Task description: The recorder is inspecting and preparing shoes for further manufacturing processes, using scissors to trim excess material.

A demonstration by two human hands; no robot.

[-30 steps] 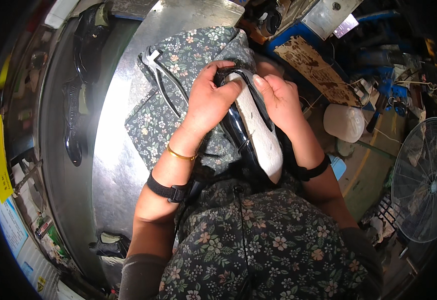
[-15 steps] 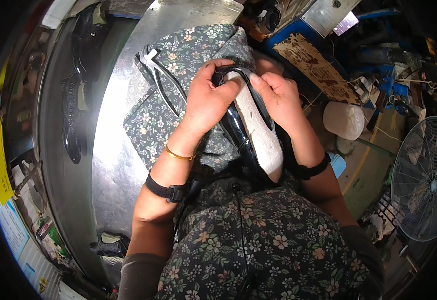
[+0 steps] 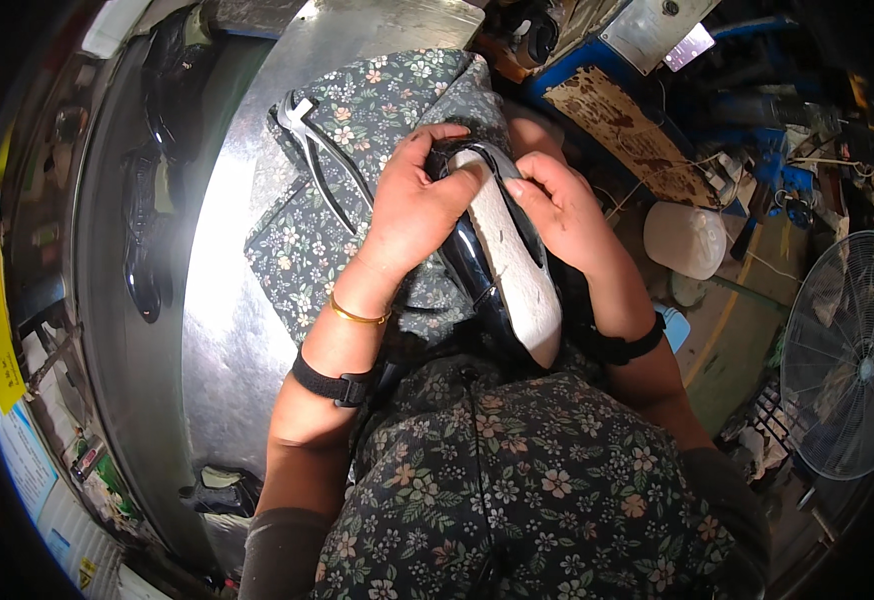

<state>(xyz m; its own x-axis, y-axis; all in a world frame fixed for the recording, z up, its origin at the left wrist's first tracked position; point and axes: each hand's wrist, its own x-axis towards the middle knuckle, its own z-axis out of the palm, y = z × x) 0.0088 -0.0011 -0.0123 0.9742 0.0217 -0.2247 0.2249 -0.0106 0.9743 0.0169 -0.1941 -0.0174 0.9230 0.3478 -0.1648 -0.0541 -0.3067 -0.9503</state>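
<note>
A glossy black shoe [image 3: 474,268] lies sole-side up on my lap, its white insole board [image 3: 517,260] showing and its narrow end toward me. My left hand [image 3: 419,195] is wrapped around the far end, thumb pressed on the white board. At the far right edge of the shoe, my right hand [image 3: 554,208] pinches the dark upper material with thumb and bent fingers. A pair of metal pincers [image 3: 329,160] rests on the floral cloth [image 3: 292,240] left of my left hand, handles toward it.
To the left runs a dark conveyor belt [image 3: 107,330] carrying glossy black shoes [image 3: 142,250]. A shiny metal table [image 3: 219,380] lies beside it, with another black shoe [image 3: 222,490] near its edge. At right stand a round fan [image 3: 847,360] and a white plastic container [image 3: 685,240].
My right thumb has come down from the far rim and lies lower along the shoe's right edge. My left hand keeps its grip, and the pincers have stayed put.
</note>
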